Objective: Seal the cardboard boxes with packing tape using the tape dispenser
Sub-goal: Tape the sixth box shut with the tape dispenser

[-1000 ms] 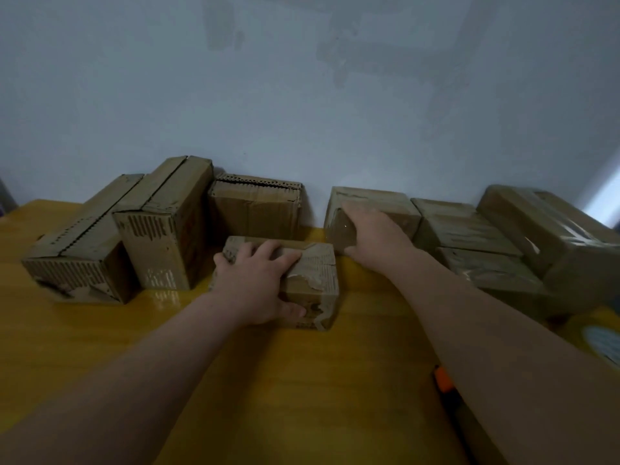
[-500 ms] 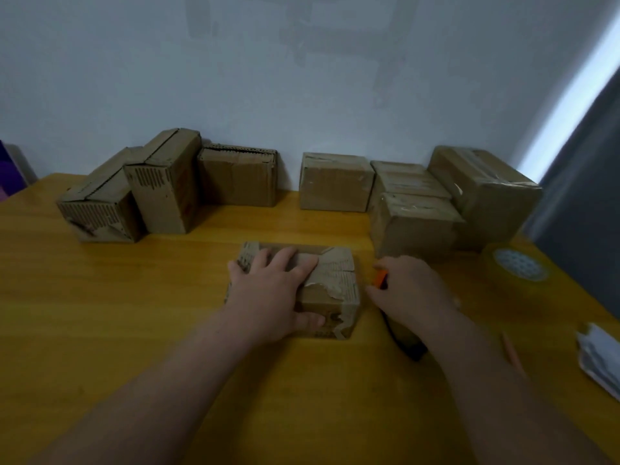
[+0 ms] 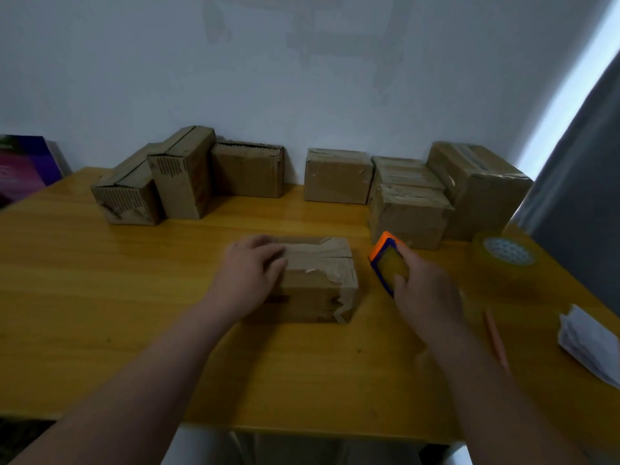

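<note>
Sitting in right grip [image 3: 426, 290]: tape dispenser [image 3: 389, 263]

1. A pale blue-grey wall [image 3: 302, 78] rose behind the table [image 3: 100, 313], with faint darker smudges high up.
2. The table was glossy yellow wood.
3. Right of the table hung a grey curtain [image 3: 580, 203], with a bright strip of daylight [image 3: 583, 72] along its edge.
4. Left of the table leaned a purple panel [image 3: 23, 169].
</note>
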